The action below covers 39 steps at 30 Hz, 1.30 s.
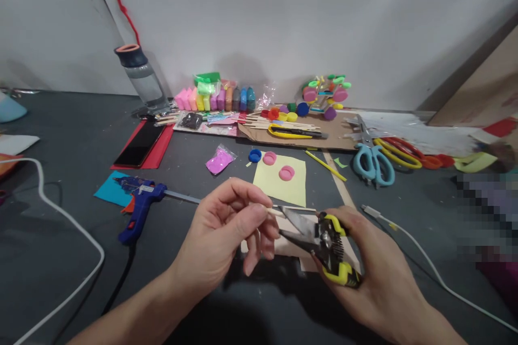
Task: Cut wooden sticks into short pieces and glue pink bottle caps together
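Between the thumb and index finger of my left hand point(238, 226) is the end of a thin wooden stick point(277, 212). My right hand point(372, 264) is wrapped round yellow-and-black cutting pliers point(332, 242), whose blades are spread apart beside the stick, close to my left fingertips. Beneath both hands lie pale flat pieces point(289, 248) on the dark table. Just beyond is a yellow paper sheet point(280, 190) with pink round caps point(286, 173) on it and a blue cap point(254, 156) at its corner.
A blue glue gun point(141, 207) lies at the left, near a phone point(141, 144) and a water bottle point(143, 78). Blue-handled scissors point(373, 164) and a white cable point(429, 264) are at the right. Clay packs point(220, 98) and cardboard point(343, 137) line the back.
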Each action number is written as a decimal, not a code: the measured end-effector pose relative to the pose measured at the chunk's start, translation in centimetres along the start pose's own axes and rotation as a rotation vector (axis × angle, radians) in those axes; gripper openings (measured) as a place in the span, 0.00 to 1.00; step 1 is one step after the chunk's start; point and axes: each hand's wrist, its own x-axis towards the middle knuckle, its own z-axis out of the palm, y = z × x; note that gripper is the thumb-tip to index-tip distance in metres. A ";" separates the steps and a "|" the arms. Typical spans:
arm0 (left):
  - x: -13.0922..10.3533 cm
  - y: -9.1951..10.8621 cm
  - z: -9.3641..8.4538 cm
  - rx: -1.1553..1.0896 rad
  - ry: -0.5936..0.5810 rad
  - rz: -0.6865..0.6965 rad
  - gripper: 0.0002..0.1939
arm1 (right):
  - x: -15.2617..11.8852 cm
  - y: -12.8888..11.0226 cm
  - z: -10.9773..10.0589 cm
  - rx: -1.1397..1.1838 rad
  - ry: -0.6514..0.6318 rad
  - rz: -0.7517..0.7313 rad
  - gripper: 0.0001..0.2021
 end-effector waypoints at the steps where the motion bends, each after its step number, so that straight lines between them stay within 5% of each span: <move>1: 0.1 0.0 -0.1 -0.034 -0.027 -0.029 0.03 | 0.0 0.0 0.0 -0.014 0.015 -0.024 0.18; 6: 0.3 -0.2 -0.5 -0.180 -0.162 -0.146 0.04 | 0.1 0.4 -0.1 -0.058 0.058 -0.069 0.17; 16: 0.3 -0.6 -0.8 -0.303 -0.233 -0.226 0.06 | -0.1 0.0 0.2 -0.024 0.014 -0.060 0.16; 27: 0.1 -0.7 -0.4 -0.270 -0.159 -0.199 0.04 | 0.1 -0.6 -0.1 -0.174 0.067 -0.091 0.12; 34: 0.1 -0.6 -0.4 -0.274 -0.161 -0.176 0.04 | 0.2 -0.4 0.2 -0.054 0.039 0.054 0.10; 39: 0.3 -0.5 -0.5 -0.299 -0.184 -0.188 0.05 | 0.4 -0.5 0.2 -0.012 -0.020 0.017 0.13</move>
